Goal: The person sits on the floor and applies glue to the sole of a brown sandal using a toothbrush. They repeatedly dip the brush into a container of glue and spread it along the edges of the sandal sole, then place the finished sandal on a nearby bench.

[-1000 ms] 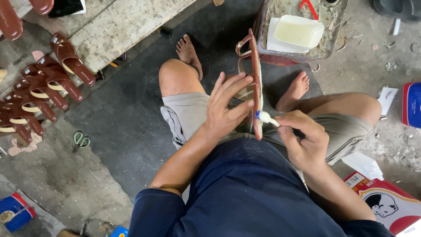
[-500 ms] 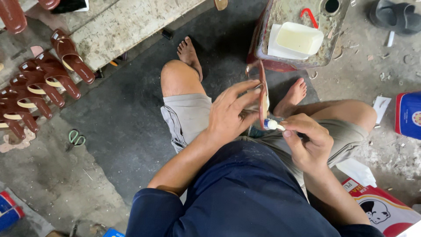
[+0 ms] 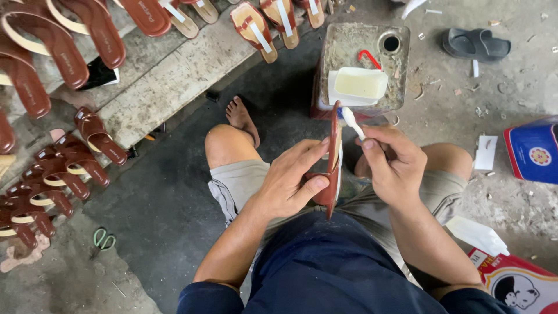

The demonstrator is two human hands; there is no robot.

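Holding, left hand [image 3: 293, 183]: closed around a brown sandal [image 3: 332, 160], fingers along one face, thumb on the other, so the sandal stands on edge above the lap.
Right hand [image 3: 395, 166]: pinched narrow on a small white-tipped brush [image 3: 352, 121], whose tip lies against the upper edge of the sandal.
Sandal position: between the two knees, straight in front of the person, just below the metal can.
Metal can [image 3: 343, 64]: square, grimy, on the floor beyond the knees; a round hole in its top near one corner, and a red handle.
White tub [image 3: 360, 82]: sits on top of the can, filled with pale yellowish paste.
Bare foot [image 3: 241, 116]: rests on the dark floor left of the can.
Finished sandals [image 3: 70, 168]: brown, lined up in rows at the left, more along the concrete step [image 3: 174, 75] at the top.
Green scissors [image 3: 103, 239]: on the floor, lower left, well apart from the hands.
Grey slipper [image 3: 475, 43]: upper right, on the floor.
Blue box [image 3: 533, 152]: at the right edge.
Red and white carton [image 3: 517, 285]: lower right corner, beside the right arm.
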